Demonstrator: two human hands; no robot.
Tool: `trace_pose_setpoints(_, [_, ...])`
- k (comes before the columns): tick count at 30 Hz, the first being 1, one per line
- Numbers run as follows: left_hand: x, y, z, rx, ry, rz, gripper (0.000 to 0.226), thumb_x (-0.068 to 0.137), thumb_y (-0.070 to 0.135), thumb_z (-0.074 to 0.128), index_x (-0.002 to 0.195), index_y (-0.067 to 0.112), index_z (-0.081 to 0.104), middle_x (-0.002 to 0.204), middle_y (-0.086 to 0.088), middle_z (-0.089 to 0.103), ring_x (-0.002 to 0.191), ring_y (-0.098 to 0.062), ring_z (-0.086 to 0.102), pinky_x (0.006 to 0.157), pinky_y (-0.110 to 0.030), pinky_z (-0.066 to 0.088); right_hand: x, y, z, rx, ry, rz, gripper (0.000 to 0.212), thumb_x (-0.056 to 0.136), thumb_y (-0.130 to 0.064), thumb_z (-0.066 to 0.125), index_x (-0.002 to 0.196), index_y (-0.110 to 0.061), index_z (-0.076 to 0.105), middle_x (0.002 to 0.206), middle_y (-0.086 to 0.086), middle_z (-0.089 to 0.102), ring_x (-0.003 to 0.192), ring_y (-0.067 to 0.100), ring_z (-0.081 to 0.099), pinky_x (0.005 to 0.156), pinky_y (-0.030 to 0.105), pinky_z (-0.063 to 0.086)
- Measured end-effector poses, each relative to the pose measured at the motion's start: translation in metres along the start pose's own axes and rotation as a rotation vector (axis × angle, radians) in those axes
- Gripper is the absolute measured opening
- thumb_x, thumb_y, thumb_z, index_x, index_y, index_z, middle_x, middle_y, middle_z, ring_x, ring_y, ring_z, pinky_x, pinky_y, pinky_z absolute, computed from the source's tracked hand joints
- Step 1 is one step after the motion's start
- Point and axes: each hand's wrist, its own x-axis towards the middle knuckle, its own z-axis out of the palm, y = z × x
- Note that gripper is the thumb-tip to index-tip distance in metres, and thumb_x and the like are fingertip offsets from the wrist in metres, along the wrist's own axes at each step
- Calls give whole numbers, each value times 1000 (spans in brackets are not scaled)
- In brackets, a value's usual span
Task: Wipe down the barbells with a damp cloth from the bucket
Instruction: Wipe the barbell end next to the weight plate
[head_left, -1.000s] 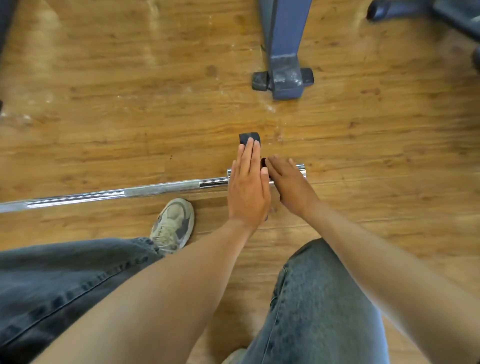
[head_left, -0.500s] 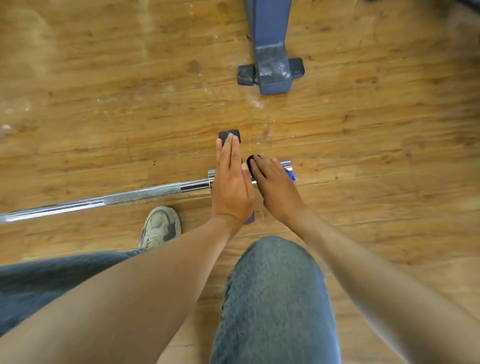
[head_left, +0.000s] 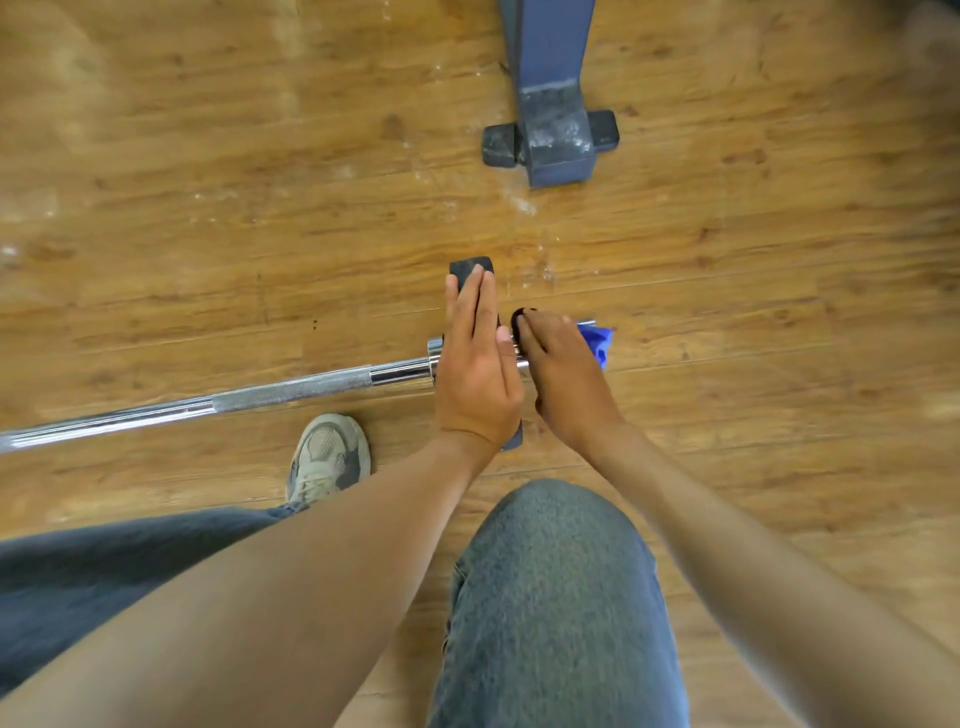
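Note:
A chrome barbell lies on the wooden floor, running from the left edge to the middle. A thin black plate stands on edge on its right sleeve. My left hand lies flat along the plate's top edge, fingers straight and together. Just to its right, my right hand covers the sleeve's end and holds a blue cloth against it. Only a corner of the cloth shows past the hand. A small black part shows at my right fingertips. No bucket is in view.
A blue-grey machine leg with black feet stands on the floor beyond the barbell's end. My shoe is planted just below the bar, and my knee in jeans sits under my right arm. Bare wooden floor lies to the right.
The blue cloth has come into sight at the right of my right hand over the sleeve's end. My left hand has stayed flat on the plate. The view has shifted slightly.

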Motion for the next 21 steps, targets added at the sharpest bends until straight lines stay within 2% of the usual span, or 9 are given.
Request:
trace_pose_setpoints(2, [-1, -1, -1, -3, 0, -1, 52, 107, 17, 29, 155, -2, 33, 165, -12, 29, 157, -29, 12, 125, -26, 17, 1, 2, -2, 1, -7, -117, 70, 80, 10, 65, 147, 2, 45, 151, 17, 45, 138, 35, 40, 119, 44, 30])
trace_pose_setpoints(4, [-1, -3, 0, 3, -9, 12, 52, 108, 18, 29, 155, -3, 34, 165, -13, 30, 157, -30, 13, 126, -30, 19, 4, 10, -6, 11, 52, 63, 70, 71, 17, 68, 137, 2, 52, 139, 17, 54, 124, 37, 50, 108, 43, 40])
trace_pose_setpoints(6, [0, -3, 0, 3, -4, 16, 52, 108, 18, 29, 155, -3, 34, 165, -13, 30, 157, -31, 13, 126, -33, 20, 4, 0, 0, -5, 68, 164, 72, 70, 17, 68, 139, 7, 50, 142, 21, 51, 134, 40, 45, 116, 47, 33])
trace_pose_setpoints(8, [-1, -2, 0, -3, -6, -1, 51, 108, 16, 31, 155, -3, 33, 165, -13, 29, 157, -30, 12, 126, -29, 17, -3, -7, 14, 4, 46, 14, 72, 81, 8, 67, 148, 6, 41, 154, 21, 41, 147, 37, 32, 124, 47, 19])
trace_pose_setpoints(10, [-2, -2, -1, -4, -6, 14, 50, 107, 12, 33, 155, -4, 33, 165, -14, 29, 157, -32, 13, 126, -27, 16, -3, 4, 10, -8, 37, -79, 73, 81, 8, 67, 150, 1, 41, 155, 17, 41, 145, 33, 34, 122, 45, 24])
trace_pose_setpoints(13, [-4, -4, -1, 19, -11, 23, 51, 107, 12, 32, 156, -3, 32, 165, -14, 28, 157, -30, 12, 126, -28, 16, 0, 8, 0, 12, 83, 193, 73, 71, 18, 66, 140, 5, 48, 143, 19, 49, 136, 39, 41, 117, 49, 31])
trace_pose_setpoints(17, [-10, -1, -7, 52, -49, 22, 53, 107, 14, 32, 157, -3, 29, 166, -16, 24, 157, -31, 11, 125, -23, 11, -9, -2, 8, 25, 10, -102, 56, 91, 2, 55, 146, -1, 46, 148, 11, 47, 139, 33, 40, 120, 41, 25])
trace_pose_setpoints(19, [-10, -9, -16, 148, -140, 112, 55, 108, 19, 31, 158, -2, 24, 167, -18, 19, 157, -33, 9, 127, -30, 12, -2, 9, -1, -22, 57, 3, 54, 78, 12, 57, 130, -2, 56, 130, 10, 56, 122, 34, 50, 106, 40, 38])
trace_pose_setpoints(21, [-4, -11, -22, 280, -165, 130, 59, 109, 29, 26, 160, 0, 18, 168, -18, 15, 157, -33, 9, 127, -44, 17, 3, -2, -4, -14, 124, 153, 48, 68, 19, 57, 111, -3, 58, 110, 10, 55, 107, 35, 51, 95, 43, 42])
